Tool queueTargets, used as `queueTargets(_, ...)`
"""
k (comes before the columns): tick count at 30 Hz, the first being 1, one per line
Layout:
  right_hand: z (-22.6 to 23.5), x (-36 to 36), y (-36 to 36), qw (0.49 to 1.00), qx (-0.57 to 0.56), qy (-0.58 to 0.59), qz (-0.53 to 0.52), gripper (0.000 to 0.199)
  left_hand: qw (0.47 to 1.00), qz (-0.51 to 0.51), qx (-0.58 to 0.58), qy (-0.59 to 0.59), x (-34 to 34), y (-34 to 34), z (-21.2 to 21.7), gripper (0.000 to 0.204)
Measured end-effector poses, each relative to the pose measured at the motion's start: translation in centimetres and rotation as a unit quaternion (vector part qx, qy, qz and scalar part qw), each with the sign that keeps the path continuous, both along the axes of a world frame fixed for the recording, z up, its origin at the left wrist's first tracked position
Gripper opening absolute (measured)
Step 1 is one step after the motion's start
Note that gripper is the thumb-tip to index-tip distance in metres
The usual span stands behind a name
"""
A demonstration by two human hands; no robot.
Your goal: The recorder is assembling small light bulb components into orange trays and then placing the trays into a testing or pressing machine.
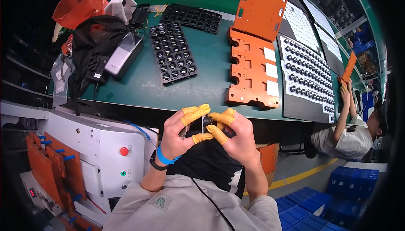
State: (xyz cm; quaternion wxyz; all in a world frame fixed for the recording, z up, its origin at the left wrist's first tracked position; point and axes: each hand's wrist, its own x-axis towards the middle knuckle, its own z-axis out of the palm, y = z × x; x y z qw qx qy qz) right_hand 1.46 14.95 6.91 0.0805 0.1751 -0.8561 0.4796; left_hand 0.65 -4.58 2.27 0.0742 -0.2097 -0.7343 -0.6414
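Observation:
My left hand (176,130) and my right hand (238,135) meet in front of my body, near the table's front edge. Yellow finger cots cover several fingertips. Between them is a small black round part (207,122), pinched by the right thumb and fingers. A thin, pale flat piece (202,126) stands on its left side, gripped by the left fingers; whether the two touch I cannot tell. Beyond my hands, a black tray (172,53) holds rows of small round parts. To the right sits an orange fixture (252,68) with its lid (261,7) raised.
Rows of black round parts stand on a white sheet (306,73). Another black tray (192,18) lies behind. A black bag (95,41) and a silver power bank (123,54) occupy the left. A white machine (109,146) stands below. A person (348,136) works at right, near blue crates (352,182).

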Motion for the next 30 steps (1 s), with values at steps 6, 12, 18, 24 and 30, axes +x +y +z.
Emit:
queueTargets(6, -0.8, 0.1, 0.1, 0.997, -0.057, -0.058, -0.003, 0.028, 1.0, 0.008, -0.013, -0.007, 0.1, 0.2, 0.5, 0.062)
queueTargets(12, -1.9, 0.1, -0.4, 0.999, -0.041, 0.0, -0.019, 0.026, 0.999, 0.021, -0.033, 0.001, 0.0, 0.1, 0.3, 0.063)
queueTargets(18, -1.9, 0.3, -0.6, 0.999, -0.032, 0.038, -0.002, 0.026, 0.996, 0.008, -0.054, -0.068, 0.2, -0.3, 0.8, 0.063)
queueTargets(24, -2.5, 0.3, 0.0, 0.996, -0.092, 0.013, -0.011, 0.024, 0.999, 0.005, -0.043, 0.015, -0.2, 0.2, 0.5, 0.062)
queueTargets(30, -2.1, 0.5, 0.3, 0.998, -0.061, 0.026, -0.009, 0.022, 0.999, 0.0, -0.037, -0.007, -0.3, 0.7, 0.0, 0.062)
